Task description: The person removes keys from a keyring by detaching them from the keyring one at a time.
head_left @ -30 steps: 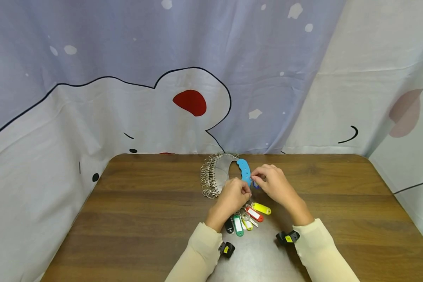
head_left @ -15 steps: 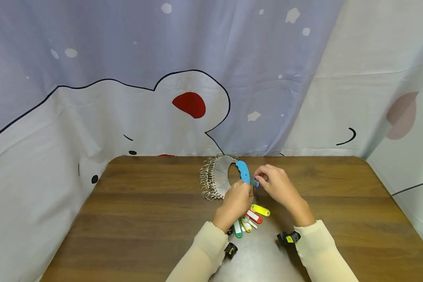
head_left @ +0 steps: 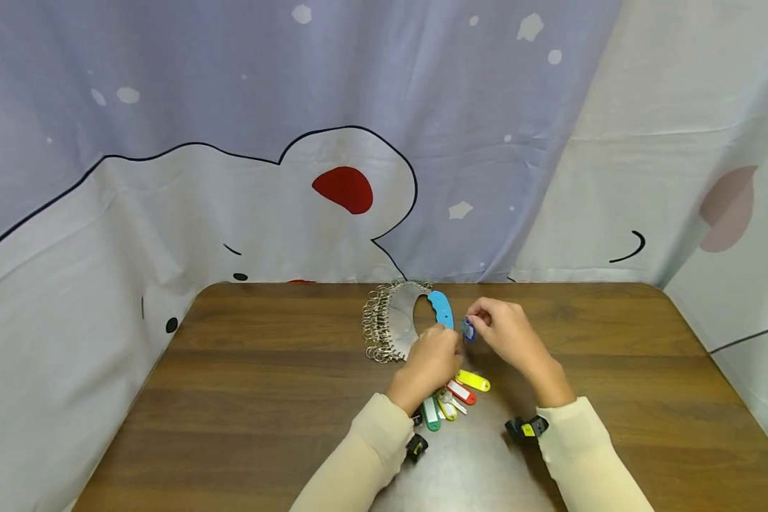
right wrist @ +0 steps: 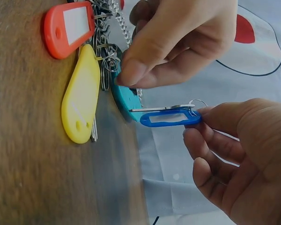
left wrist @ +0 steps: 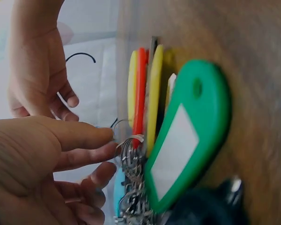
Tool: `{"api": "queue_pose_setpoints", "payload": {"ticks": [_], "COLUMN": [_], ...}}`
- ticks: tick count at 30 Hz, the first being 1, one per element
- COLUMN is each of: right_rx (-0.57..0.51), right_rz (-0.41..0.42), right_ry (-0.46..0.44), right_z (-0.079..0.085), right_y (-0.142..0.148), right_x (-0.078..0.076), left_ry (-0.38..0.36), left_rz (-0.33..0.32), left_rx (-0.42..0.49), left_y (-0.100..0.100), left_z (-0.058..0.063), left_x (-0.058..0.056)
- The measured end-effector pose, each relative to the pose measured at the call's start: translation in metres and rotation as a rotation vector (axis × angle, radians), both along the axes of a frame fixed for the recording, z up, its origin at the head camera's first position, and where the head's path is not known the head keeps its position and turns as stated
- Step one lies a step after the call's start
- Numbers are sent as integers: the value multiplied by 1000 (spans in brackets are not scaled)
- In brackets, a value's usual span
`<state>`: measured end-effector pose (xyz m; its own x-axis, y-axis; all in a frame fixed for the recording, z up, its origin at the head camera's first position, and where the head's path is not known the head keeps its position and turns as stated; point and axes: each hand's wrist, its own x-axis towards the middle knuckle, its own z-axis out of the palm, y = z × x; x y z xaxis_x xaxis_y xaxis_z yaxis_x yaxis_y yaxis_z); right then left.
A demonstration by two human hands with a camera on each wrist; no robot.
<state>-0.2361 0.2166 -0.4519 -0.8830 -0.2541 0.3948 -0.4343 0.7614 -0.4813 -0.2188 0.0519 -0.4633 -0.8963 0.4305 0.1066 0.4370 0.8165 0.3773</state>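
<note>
Right wrist view is showing the blue tag [right wrist: 171, 119] and key [right wrist: 159, 108] at the fingertips of the right hand [right wrist: 253, 154], thumb and 1 finger pinching the key ring [right wrist: 193, 108]. Both are looking light and stiff, the plastic probably slippery; the ring is offering the surest hold. Near those fingers, the left hand [right wrist: 182, 42] is seemingly pinching a wire ring [left wrist: 122, 120], a yellow tag [right wrist: 81, 96] and red tag [right wrist: 68, 30] lying close by.
</note>
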Motion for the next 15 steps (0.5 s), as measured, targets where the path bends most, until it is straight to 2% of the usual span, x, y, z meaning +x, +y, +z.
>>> {"api": "queue_pose_setpoints", "payload": {"ticks": [9, 15], "right_rx": [-11, -31], "right_rz": [-22, -74], "right_ry": [40, 78], "right_z": [-2, 2], "right_y": [7, 16], "right_x": [-4, -5], "left_ry": [149, 98], "left_rz": [11, -19], "left_rx": [19, 36], "left_y": [-16, -28], "left_z": [5, 6], "left_x": [-2, -4]}}
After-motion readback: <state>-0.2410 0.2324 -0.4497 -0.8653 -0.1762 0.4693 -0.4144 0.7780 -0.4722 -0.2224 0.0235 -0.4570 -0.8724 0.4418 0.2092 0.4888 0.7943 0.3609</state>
